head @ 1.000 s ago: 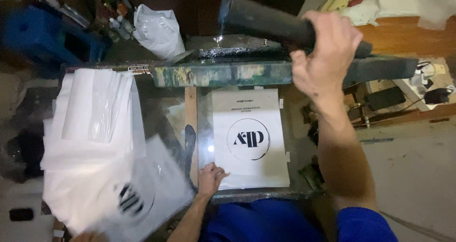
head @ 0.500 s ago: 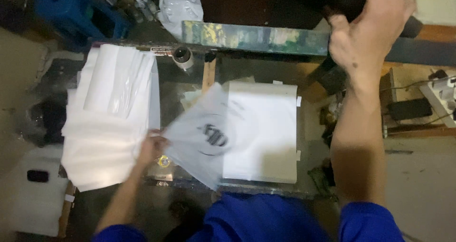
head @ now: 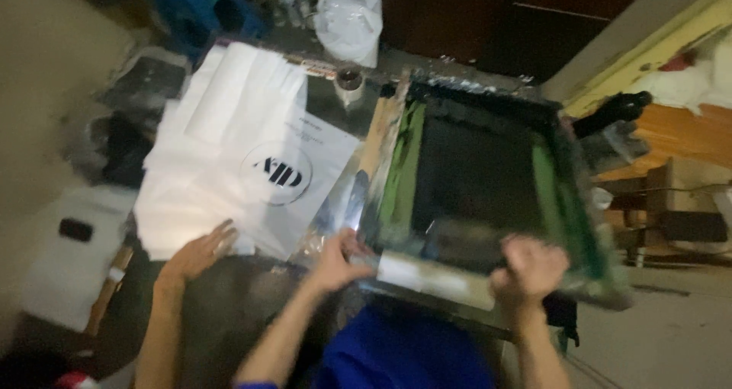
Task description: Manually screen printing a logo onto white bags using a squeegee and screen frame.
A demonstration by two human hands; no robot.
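At the lower left of the frame we see another person's hand [head: 200,253] lying flat on the near edge of a stack of white bags [head: 229,152], the top one printed with a round black logo. Just right of it, our left hand [head: 335,261] grips the near rail of the screen-printing frame [head: 488,183], fingers curled on its corner. At lower right, our right hand [head: 531,268] is clenched on that same rail.
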